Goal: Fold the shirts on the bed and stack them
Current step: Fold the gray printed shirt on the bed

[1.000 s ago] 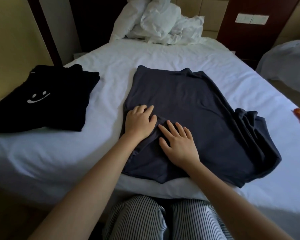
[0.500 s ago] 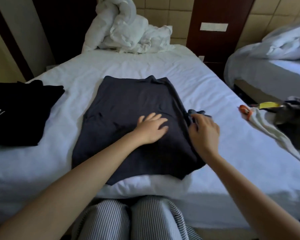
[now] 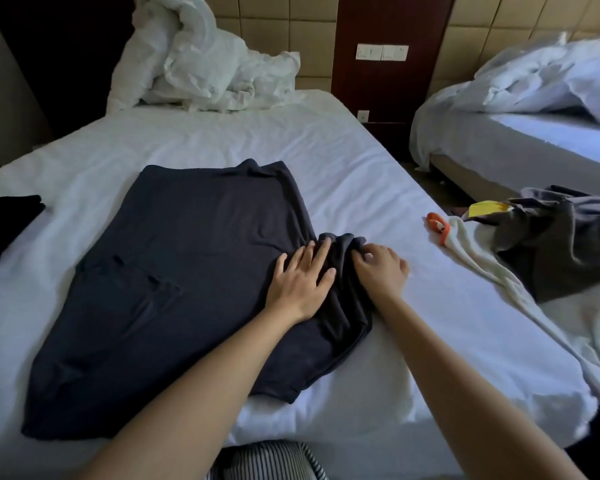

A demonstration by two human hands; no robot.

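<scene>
- black shirt (image 3: 7, 223) cut off, L edge
- R hand (image 3: 381, 271) pinches bunched navy shirt (image 3: 187, 265) edge, fingertips buried
- L hand (image 3: 300, 282) flat on it
- white bed (image 3: 430, 306), 2nd bed (image 3: 534, 140) on R

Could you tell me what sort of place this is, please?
Probably a twin hotel bedroom: the near bed and a second bed both have white linen, with a padded wall behind and a switch plate on dark wood between.

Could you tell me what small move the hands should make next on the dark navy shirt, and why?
Probably the right hand should draw the bunched fabric it pinches leftward over the dark navy shirt, since the left hand lies flat beside that edge, pinning the body.
</scene>
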